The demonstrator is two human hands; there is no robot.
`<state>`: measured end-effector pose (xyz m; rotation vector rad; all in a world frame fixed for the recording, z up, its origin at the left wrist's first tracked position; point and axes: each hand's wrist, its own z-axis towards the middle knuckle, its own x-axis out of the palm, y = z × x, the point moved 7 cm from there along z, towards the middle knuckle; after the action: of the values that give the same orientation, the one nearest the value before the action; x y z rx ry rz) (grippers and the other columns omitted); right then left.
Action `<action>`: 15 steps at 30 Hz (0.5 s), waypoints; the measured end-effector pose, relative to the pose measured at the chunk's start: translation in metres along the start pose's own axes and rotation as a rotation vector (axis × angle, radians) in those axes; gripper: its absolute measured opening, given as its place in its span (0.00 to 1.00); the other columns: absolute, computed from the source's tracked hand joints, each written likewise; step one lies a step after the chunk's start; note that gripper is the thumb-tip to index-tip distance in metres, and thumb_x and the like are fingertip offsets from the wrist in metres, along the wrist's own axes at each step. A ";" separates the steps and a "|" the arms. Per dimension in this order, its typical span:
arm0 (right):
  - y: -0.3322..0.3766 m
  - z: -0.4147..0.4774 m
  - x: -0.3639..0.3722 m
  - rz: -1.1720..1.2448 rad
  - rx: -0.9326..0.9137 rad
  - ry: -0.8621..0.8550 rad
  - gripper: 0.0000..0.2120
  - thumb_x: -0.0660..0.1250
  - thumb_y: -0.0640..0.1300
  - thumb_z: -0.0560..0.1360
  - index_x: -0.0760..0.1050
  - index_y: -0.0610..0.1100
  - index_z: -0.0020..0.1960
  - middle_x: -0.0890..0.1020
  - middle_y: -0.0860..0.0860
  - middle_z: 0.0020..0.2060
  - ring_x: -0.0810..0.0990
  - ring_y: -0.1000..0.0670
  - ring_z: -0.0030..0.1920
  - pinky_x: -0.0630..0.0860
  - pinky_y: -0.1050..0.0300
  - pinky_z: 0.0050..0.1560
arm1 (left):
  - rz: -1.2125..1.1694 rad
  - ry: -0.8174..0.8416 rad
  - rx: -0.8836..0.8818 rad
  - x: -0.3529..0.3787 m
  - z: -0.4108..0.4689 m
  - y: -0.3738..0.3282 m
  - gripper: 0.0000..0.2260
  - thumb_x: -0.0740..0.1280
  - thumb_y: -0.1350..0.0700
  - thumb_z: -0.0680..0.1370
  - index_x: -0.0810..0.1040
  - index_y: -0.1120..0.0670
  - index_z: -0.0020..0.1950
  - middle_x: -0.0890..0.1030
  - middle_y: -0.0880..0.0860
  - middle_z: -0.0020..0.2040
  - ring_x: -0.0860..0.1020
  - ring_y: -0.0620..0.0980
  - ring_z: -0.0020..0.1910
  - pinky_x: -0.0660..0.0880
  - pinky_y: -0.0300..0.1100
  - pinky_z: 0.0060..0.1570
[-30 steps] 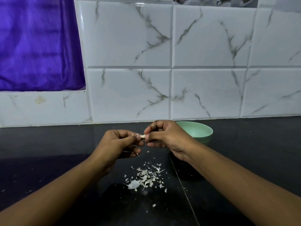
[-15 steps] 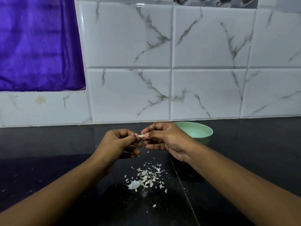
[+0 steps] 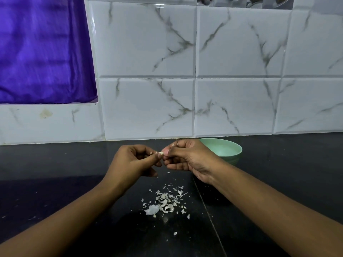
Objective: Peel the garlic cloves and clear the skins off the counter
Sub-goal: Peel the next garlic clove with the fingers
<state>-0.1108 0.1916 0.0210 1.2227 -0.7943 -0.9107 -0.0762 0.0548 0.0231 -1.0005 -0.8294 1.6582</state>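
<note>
clove: garlic clove (image 3: 161, 153) mid-frame, lying roughly sideways between both hands
left hand (image 3: 136, 161): pinching one end
right hand (image 3: 187, 157): pinching the other end
skins (image 3: 165, 202): piled on the bench (image 3: 55, 173) right below

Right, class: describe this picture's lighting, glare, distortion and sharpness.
Head view: dim, flat light; a small glare streak on the white marble-look wall tiles; the glossy black counter faintly mirrors the wall. Head view: the wide lens bows the grout lines; the purple cloth looks smeared, the pale garlic skins crisp.
</note>
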 end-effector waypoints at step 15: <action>-0.001 0.000 0.001 -0.039 -0.008 0.014 0.05 0.70 0.32 0.72 0.79 0.41 0.39 0.82 0.49 0.31 0.81 0.55 0.32 0.79 0.63 0.33 | 0.194 -0.011 0.084 0.000 0.001 -0.001 0.13 0.70 0.62 0.74 0.81 0.54 0.29 0.82 0.54 0.29 0.82 0.52 0.28 0.76 0.38 0.32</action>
<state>-0.1104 0.1903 0.0195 1.2397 -0.7572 -0.9352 -0.0763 0.0548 0.0248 -1.0402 -0.6806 1.8489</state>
